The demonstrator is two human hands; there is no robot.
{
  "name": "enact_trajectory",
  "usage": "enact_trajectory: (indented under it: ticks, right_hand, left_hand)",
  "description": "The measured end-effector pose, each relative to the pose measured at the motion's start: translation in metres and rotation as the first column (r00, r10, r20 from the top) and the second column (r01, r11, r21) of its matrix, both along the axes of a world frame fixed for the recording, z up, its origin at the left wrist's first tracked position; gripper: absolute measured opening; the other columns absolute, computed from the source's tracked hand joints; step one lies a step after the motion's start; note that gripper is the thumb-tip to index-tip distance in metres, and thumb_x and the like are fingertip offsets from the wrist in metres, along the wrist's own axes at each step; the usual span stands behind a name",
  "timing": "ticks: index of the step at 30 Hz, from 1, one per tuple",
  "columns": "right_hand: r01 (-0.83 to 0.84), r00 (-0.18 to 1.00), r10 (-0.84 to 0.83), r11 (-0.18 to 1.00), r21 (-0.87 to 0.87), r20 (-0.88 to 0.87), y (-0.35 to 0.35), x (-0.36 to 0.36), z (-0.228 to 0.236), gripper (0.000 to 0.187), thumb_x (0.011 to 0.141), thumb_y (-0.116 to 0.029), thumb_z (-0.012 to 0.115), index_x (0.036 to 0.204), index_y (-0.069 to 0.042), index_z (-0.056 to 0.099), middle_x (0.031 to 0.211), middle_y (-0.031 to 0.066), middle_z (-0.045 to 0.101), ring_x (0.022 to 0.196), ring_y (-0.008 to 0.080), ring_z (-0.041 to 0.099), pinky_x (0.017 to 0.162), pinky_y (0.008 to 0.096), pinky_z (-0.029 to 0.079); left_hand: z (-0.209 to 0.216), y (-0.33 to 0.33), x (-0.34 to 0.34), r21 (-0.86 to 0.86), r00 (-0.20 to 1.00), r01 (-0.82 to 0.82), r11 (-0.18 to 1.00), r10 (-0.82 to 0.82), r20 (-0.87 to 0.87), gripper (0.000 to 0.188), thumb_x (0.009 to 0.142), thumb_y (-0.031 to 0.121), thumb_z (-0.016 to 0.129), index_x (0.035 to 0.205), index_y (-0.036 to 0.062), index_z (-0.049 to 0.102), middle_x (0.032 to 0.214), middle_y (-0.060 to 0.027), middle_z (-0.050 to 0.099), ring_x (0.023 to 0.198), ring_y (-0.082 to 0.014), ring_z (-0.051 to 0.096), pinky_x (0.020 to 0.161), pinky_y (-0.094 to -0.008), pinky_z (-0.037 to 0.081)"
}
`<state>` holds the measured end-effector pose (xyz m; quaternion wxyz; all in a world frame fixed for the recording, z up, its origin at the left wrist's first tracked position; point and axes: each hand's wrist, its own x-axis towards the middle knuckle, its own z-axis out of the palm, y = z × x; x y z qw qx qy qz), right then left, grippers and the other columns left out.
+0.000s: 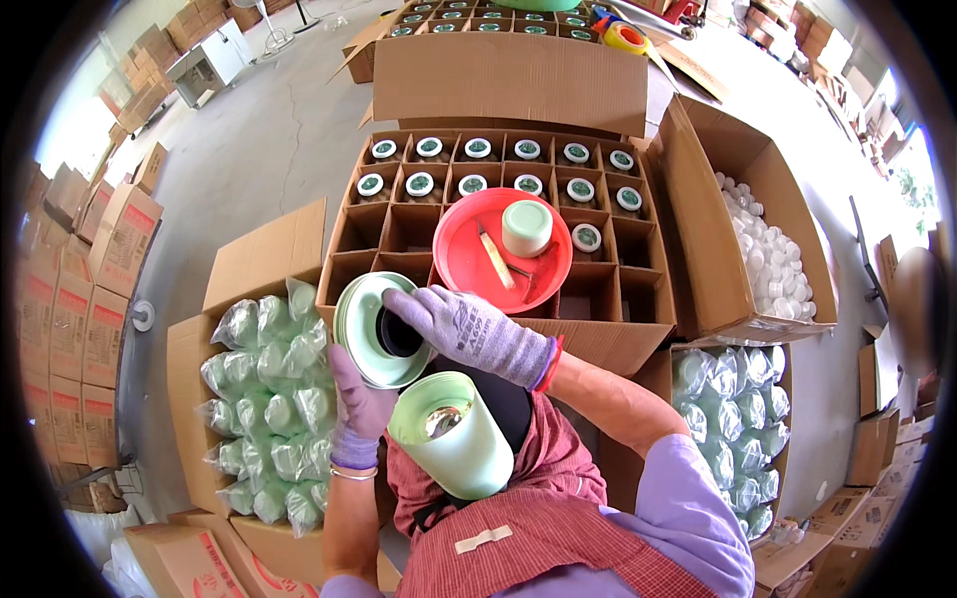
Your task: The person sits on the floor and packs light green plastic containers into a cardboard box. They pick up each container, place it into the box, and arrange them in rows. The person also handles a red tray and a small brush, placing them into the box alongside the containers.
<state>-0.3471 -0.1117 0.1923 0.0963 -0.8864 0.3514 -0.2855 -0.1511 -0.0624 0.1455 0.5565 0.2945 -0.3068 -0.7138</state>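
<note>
My gloved left hand grips the rim of a pale green round plastic cover from below and the left. The fingers of my gloved right hand are closed at the black round piece in the cover's middle; part of it is hidden by them. Tilted on my lap is a pale green cylindrical housing, open at the top, with something shiny metal inside. Ahead, a red basin holds a pale green cup, a wooden-handled knife and a small metal tool.
The basin rests on a divided carton with several white-capped jars. At right stands a carton of white caps. Bagged green containers fill cartons at left and right. Scissors lie far ahead.
</note>
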Motion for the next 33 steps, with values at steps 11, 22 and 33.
enact_trajectory:
  ticks: [11,22,33]
  right_hand:
    - [0.051,0.951,-0.055,0.999,0.019,0.305,0.016,-0.012,-0.002,0.065,0.07,-0.024,0.074,0.126,-0.009,0.046,0.112,0.0202,0.054,0.093,0.0324,0.06,0.078,0.0384,0.051]
    - [-0.565,0.693,-0.375,0.246,0.787,0.615,0.019,-0.005,-0.02,0.058,0.095,-0.052,0.043,0.103,0.004,0.055,0.069,0.0137,0.063,0.057,0.0222,0.065,0.051,0.0302,0.054]
    - [-0.189,0.886,-0.177,0.706,0.682,0.429,0.036,-0.027,-0.046,0.038,0.092,-0.028,0.053,0.12,-0.002,0.056,0.117,0.0153,0.058,0.114,0.0276,0.053,0.1,0.0353,0.04]
  left_hand:
    - [0.038,-0.002,-0.028,-0.416,0.693,-0.098,0.904,0.362,0.623,0.043,0.091,0.023,0.051,0.128,0.0021,0.045,0.126,-0.0115,0.052,0.115,-0.0236,0.051,0.097,-0.0366,0.04]
    - [0.053,-0.003,-0.019,-0.708,0.444,0.332,0.624,0.559,0.7,0.067,0.081,0.043,0.064,0.134,0.0062,0.047,0.141,-0.0194,0.037,0.126,-0.0349,0.039,0.104,-0.0451,0.032]
    - [0.021,0.03,0.027,-0.433,0.417,0.609,0.664,0.196,0.887,0.058,0.075,0.041,0.073,0.121,0.0073,0.061,0.119,-0.0125,0.06,0.112,-0.0324,0.053,0.097,-0.0401,0.042]
